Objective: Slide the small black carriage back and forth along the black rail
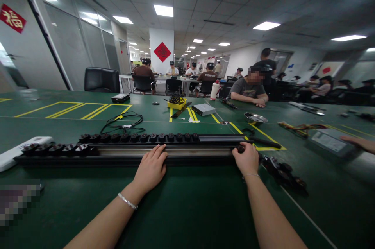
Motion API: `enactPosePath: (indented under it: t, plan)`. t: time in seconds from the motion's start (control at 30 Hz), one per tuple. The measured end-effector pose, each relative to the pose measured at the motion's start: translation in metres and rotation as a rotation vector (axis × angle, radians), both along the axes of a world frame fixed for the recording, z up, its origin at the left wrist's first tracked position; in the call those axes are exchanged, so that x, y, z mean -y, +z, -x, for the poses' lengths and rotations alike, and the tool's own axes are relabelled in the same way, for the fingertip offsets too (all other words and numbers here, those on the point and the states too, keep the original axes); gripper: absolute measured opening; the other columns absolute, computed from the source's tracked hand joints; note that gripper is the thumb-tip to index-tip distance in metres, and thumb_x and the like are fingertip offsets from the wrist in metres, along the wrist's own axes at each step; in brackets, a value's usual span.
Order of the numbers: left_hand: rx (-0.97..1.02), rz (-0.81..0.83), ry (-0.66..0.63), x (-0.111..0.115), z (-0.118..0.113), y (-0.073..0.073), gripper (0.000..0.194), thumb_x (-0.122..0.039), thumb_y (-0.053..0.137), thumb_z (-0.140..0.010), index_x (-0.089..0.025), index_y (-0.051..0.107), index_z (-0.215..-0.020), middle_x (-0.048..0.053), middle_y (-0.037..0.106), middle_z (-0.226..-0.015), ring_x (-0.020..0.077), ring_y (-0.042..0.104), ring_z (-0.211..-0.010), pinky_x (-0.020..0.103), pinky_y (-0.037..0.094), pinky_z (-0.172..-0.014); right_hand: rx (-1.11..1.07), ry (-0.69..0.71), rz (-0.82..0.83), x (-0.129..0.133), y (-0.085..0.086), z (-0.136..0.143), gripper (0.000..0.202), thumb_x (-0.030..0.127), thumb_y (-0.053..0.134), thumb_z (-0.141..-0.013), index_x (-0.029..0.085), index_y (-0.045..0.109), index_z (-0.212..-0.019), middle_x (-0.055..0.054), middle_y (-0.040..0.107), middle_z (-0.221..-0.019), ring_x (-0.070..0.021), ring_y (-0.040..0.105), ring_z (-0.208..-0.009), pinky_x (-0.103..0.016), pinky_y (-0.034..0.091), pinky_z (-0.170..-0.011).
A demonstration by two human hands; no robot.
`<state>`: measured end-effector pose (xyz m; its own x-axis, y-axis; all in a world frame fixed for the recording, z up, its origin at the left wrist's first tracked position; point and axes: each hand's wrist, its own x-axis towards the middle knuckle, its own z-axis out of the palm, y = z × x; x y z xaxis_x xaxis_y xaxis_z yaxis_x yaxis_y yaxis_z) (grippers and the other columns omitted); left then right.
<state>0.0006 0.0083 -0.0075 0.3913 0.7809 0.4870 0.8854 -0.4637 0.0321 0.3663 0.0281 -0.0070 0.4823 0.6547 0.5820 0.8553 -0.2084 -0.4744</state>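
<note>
A yellow basket (175, 106) near the table's (196, 210) far edge holds cable (177, 99); left hand (152, 166) lies open on a black rail (193, 160), right hand (248, 159) pinching a black piece (240, 149).

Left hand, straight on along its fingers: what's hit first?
Probably the black sockets on the rear rail, just past the left hand; its height is unclear, so it might pass over them.

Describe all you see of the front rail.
The front rail is long, straight and black, with a shiny, seemingly metal channel. It lies across the green table. Black connectors sit at its left end. The left hand rests on its middle; the right hand holds a dark piece at its right end.
</note>
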Motion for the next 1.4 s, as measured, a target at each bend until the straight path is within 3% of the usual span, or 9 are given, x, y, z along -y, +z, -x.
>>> enactPosePath:
  t: [0.7,1.13,1.4]
  plan:
    - [-0.016,-0.002,-0.004,0.0009,-0.0004,0.0009,0.033,-0.018,0.047,-0.077,-0.022,0.056,-0.108,0.006,0.045,-0.138,0.0256,0.038,-0.128,0.042,0.039,-0.097,-0.064,-0.008,-0.027,0.0007,-0.0017,-0.0021,0.036,0.033,0.05,-0.068,0.017,0.054,-0.1,-0.01,0.052,-0.095,-0.0256,0.048,-0.095,-0.036,0.037,-0.087]
    - [0.008,0.005,-0.005,0.0015,-0.0006,0.0027,0.034,-0.018,0.047,-0.076,-0.024,0.057,-0.108,0.006,0.046,-0.137,0.0254,0.039,-0.128,0.043,0.04,-0.096,-0.102,-0.019,-0.06,0.0006,-0.005,-0.0055,0.025,0.038,0.053,-0.065,0.019,0.051,-0.082,-0.008,0.053,-0.084,-0.0251,0.049,-0.088,-0.037,0.04,-0.081]
    - [-0.003,-0.005,-0.012,0.0013,0.0,0.0022,0.032,-0.019,0.046,-0.077,-0.023,0.057,-0.107,0.007,0.045,-0.137,0.0256,0.038,-0.128,0.043,0.039,-0.096,-0.126,0.001,-0.052,-0.0006,-0.0059,-0.0072,0.025,0.038,0.054,-0.065,0.019,0.051,-0.082,-0.008,0.053,-0.084,-0.0239,0.05,-0.086,-0.036,0.04,-0.081]
